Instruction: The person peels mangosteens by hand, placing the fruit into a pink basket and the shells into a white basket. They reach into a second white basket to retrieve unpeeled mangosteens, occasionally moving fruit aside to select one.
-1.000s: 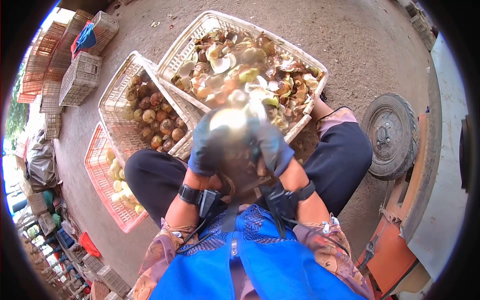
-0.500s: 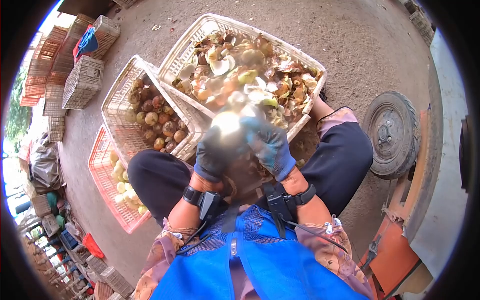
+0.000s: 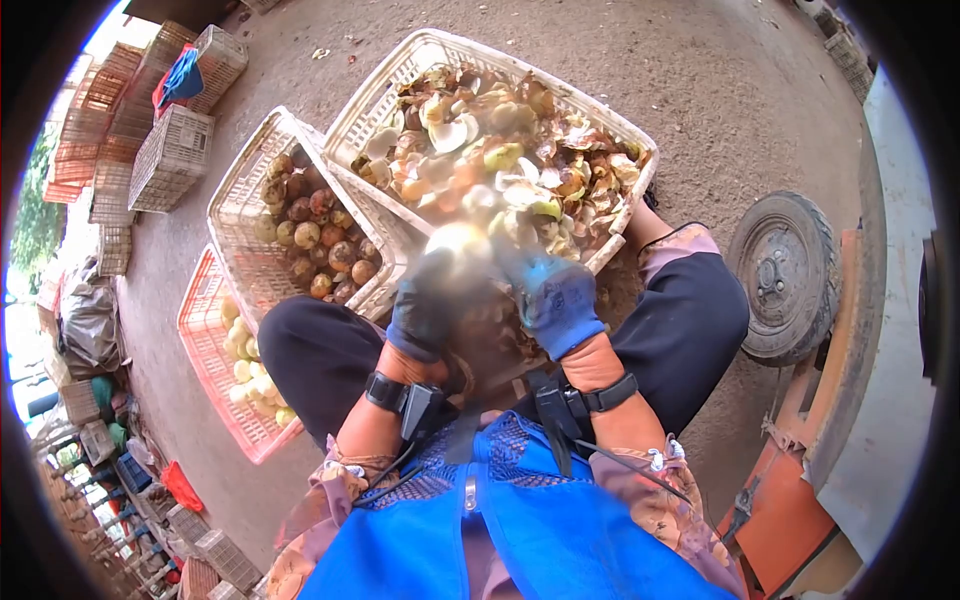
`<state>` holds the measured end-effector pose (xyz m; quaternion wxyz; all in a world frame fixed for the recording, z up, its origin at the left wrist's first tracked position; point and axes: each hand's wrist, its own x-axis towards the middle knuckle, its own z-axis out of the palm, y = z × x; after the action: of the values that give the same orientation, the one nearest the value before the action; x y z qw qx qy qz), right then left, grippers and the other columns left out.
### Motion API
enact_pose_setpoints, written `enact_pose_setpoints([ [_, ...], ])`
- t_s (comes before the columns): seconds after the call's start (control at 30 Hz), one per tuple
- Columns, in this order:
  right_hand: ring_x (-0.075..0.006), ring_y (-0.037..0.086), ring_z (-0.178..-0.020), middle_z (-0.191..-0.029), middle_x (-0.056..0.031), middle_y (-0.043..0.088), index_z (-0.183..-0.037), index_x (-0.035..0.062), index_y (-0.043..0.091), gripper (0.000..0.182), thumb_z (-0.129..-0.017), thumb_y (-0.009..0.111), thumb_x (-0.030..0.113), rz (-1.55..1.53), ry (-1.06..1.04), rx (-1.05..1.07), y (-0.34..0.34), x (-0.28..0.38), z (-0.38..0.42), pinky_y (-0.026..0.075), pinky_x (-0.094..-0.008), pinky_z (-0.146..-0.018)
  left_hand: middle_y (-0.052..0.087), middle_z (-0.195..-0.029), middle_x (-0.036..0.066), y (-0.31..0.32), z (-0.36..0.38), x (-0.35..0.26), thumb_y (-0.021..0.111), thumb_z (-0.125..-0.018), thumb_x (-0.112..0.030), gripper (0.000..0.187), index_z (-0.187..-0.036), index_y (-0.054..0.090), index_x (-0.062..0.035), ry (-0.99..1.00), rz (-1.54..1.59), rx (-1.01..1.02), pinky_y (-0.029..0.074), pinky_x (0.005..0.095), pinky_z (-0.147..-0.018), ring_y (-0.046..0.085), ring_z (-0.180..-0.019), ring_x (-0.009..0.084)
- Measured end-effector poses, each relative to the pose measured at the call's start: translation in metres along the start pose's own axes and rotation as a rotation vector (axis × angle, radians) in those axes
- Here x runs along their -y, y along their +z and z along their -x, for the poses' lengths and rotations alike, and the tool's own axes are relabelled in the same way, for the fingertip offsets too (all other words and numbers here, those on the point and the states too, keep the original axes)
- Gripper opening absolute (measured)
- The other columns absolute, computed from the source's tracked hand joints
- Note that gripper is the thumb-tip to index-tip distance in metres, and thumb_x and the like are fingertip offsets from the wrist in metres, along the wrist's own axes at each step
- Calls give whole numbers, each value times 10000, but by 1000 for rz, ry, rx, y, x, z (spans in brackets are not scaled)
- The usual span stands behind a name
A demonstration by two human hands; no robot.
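Produce piece (image 3: pixel 460 243), pale, round, blurred by glare: sits in the curled left hand (image 3: pixel 425 300), gloved. Right hand (image 3: pixel 552 300), gloved, is close beside it; blur hides its fingertips, so its grip cannot be told. Peelings crate (image 3: pixel 648 190), white: stands just ahead of both hands. Whole-produce crate (image 3: pixel 232 215), white: ahead and left of them. Red crate (image 3: pixel 205 345), holding pale pieces: farther left. Wheel (image 3: pixel 783 278): well to their right.
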<state>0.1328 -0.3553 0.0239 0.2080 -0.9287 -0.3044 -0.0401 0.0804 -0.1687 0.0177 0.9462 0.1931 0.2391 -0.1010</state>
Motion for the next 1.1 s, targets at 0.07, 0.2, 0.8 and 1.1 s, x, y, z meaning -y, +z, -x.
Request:
enact_pose_setpoints([
  [0.07,-217,616,-618,-826,-67,612,-1275,205,541,441,-838,589,173,62,-27,-59,1,1,0,484,-364,-500,575,-1241,116,-9,-2,2,628,-903,-155,404,-1274,522,-38,-7,26,-35,434,396,-1014,566,-1113,255],
  [0.2,-228,624,-643,-885,-87,639,-1272,198,543,439,-837,596,181,109,4,-70,3,4,-1,491,-375,-515,574,-1236,119,-2,7,0,657,-871,-129,442,-1278,515,-30,298,-788,31,467,402,-985,565,-1108,265],
  [0.8,-34,533,-658,-850,30,640,-1161,45,628,290,-934,619,225,-1068,343,-161,55,-34,-3,438,-195,-558,573,-1205,135,15,-3,2,637,-797,-162,603,-1340,443,15,412,-1208,25,509,352,-918,596,-1051,227],
  [1.1,-119,620,-949,-1064,-65,693,-1150,22,654,272,-887,642,87,-1434,417,-92,30,-1,2,499,-251,-839,579,-1204,121,41,-4,-13,701,-743,-128,713,-1378,410,11,247,-737,-38,499,330,-917,595,-1058,243],
])
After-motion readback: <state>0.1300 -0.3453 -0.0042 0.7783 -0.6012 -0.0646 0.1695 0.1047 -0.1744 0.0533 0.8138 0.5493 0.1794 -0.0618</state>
